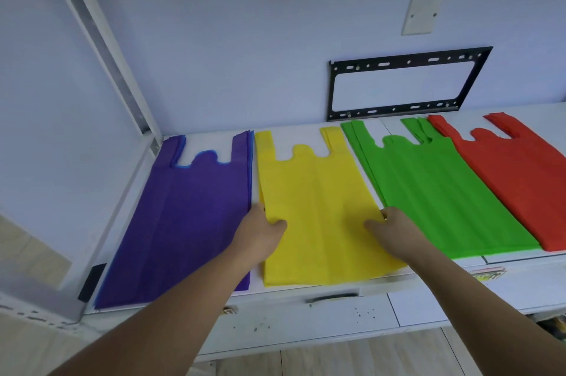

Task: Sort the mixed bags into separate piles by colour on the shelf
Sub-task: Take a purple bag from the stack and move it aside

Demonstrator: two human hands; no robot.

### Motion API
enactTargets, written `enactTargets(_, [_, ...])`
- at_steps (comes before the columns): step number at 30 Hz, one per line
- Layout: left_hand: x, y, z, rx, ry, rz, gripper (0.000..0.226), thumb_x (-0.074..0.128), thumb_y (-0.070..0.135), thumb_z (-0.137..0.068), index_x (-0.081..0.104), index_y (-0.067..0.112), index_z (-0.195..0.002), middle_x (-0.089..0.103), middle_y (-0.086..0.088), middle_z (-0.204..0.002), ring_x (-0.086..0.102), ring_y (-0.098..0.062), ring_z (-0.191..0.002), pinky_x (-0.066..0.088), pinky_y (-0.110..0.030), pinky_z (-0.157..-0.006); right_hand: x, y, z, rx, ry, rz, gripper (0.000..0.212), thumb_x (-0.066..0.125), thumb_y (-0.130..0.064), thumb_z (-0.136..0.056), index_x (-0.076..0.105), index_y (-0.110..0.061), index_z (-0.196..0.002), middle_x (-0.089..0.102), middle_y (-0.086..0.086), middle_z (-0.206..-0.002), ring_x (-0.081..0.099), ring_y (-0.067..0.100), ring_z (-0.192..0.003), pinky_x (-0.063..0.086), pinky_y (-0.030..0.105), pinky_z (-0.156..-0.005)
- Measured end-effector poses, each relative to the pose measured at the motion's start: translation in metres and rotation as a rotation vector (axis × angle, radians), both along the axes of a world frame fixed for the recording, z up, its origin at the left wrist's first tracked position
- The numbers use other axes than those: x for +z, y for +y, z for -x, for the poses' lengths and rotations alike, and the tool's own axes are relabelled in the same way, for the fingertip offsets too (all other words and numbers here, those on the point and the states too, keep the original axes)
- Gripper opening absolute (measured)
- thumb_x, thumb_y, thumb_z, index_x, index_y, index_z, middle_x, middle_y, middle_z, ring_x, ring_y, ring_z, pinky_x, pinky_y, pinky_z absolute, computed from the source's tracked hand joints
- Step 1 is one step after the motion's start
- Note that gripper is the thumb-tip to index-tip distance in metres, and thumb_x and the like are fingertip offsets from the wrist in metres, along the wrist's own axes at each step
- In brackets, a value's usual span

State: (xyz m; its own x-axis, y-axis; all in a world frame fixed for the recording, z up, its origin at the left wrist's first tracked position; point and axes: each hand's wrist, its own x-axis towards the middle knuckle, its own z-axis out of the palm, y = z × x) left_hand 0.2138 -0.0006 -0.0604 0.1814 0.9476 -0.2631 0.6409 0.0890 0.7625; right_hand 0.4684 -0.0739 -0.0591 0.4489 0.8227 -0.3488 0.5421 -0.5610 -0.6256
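Now both hands, left [260, 227] and right [390, 227], pinch yellow bag [318, 191] side edges.

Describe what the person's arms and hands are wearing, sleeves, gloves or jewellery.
Both forearms are bare, with no sleeves in view and no gloves. The right hand has a small gold-coloured ring on one finger. The left hand shows no ring, watch or band.

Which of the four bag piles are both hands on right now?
The yellow pile, second from the left: the left hand and right hand grip its two side edges.
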Motion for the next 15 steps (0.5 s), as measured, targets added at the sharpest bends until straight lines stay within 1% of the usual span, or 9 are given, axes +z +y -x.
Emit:
enactTargets(1, [0.002,0.002,0.005,0.003,-0.005,-0.038,0.026,0.063,0.032,-0.091,0.053,0.016,-0.109,0.066,-0.001,-0.102,0.066,-0.017,-0.081,0.056,-0.042,-0.07,0.001,0.001,0.002,0.0,-0.09,-0.021,0.033,0.059,-0.028,-0.091,0.051,-0.007,-0.116,0.065,0.011,-0.093,0.06,0.025,-0.076,0.047,0.031,-0.066])
enactTargets(2, [0.005,0.003,0.011,0.01,0.001,-0.087,0.03,0.064,0.032,-0.092,0.051,0.017,-0.114,0.063,0.001,-0.11,0.064,-0.015,-0.09,0.056,-0.039,-0.075,0.002,0.002,0.004,-0.001,-0.212,-0.068,0.043,0.06,-0.029,-0.09,0.05,-0.006,-0.125,0.064,0.015,-0.111,0.061,0.03,-0.095,0.049,0.037,-0.08])
enactTargets(3, [0.006,0.006,0.018,0.016,0.017,-0.14,0.04,0.064,0.032,-0.093,0.05,0.015,-0.127,0.059,0.0,-0.121,0.062,-0.016,-0.105,0.055,-0.038,-0.086,0.003,0.003,0.009,-0.003,-0.304,-0.143,0.049,0.061,-0.028,-0.089,0.051,-0.005,-0.13,0.06,0.017,-0.124,0.055,0.034,-0.111,0.045,0.041,-0.093])
enactTargets(5, [0.008,0.006,0.036,-0.013,0.073,-0.201,0.055,0.064,0.035,-0.095,0.045,0.016,-0.143,0.049,-0.001,-0.139,0.053,-0.017,-0.126,0.047,-0.036,-0.103,0.008,0.006,0.029,0.021,-0.306,-0.318,0.046,0.061,-0.025,-0.089,0.055,-0.007,-0.132,0.057,0.015,-0.13,0.05,0.033,-0.121,0.041,0.043,-0.103])
enactTargets(8, [0.008,-0.002,0.063,-0.142,0.17,-0.237,0.056,0.064,0.043,-0.094,0.048,0.022,-0.143,0.047,0.003,-0.144,0.047,-0.014,-0.13,0.042,-0.034,-0.107,0.013,0.011,0.079,0.13,-0.023,-0.359,0.025,0.06,-0.018,-0.092,0.064,-0.013,-0.116,0.066,0.007,-0.115,0.061,0.022,-0.101,0.049,0.035,-0.088])
enactTargets(10, [0.007,-0.008,0.082,-0.209,0.223,-0.262,0.058,0.065,0.047,-0.092,0.049,0.023,-0.142,0.048,0.005,-0.145,0.043,-0.014,-0.133,0.04,-0.035,-0.11,0.01,0.012,0.114,0.184,0.168,-0.343,0.014,0.057,-0.015,-0.092,0.067,-0.019,-0.102,0.071,0.001,-0.102,0.066,0.018,-0.088,0.054,0.038,-0.083])
enactTargets(11, [0.008,-0.012,0.092,-0.236,0.244,-0.271,0.061,0.066,0.049,-0.09,0.049,0.024,-0.143,0.048,0.006,-0.146,0.041,-0.014,-0.135,0.038,-0.035,-0.112,0.008,0.013,0.13,0.194,0.252,-0.329,0.014,0.055,-0.014,-0.093,0.067,-0.02,-0.098,0.071,0.001,-0.099,0.068,0.017,-0.087,0.056,0.04,-0.083])
enactTargets(14, [0.004,-0.019,0.122,-0.328,0.306,-0.261,0.074,0.07,0.058,-0.083,0.045,0.028,-0.145,0.043,0.009,-0.149,0.034,-0.012,-0.14,0.034,-0.036,-0.116,0.008,0.014,0.169,0.194,0.476,-0.25,0.018,0.049,-0.007,-0.098,0.064,-0.016,-0.096,0.072,0.007,-0.1,0.07,0.018,-0.085,0.057,0.033,-0.076])
enactTargets(15, [0.002,-0.022,0.131,-0.363,0.322,-0.256,0.079,0.072,0.061,-0.08,0.043,0.03,-0.146,0.041,0.011,-0.151,0.032,-0.011,-0.141,0.033,-0.037,-0.116,0.008,0.014,0.179,0.182,0.527,-0.226,0.02,0.047,-0.005,-0.099,0.063,-0.015,-0.095,0.071,0.008,-0.098,0.068,0.02,-0.083,0.056,0.034,-0.077])
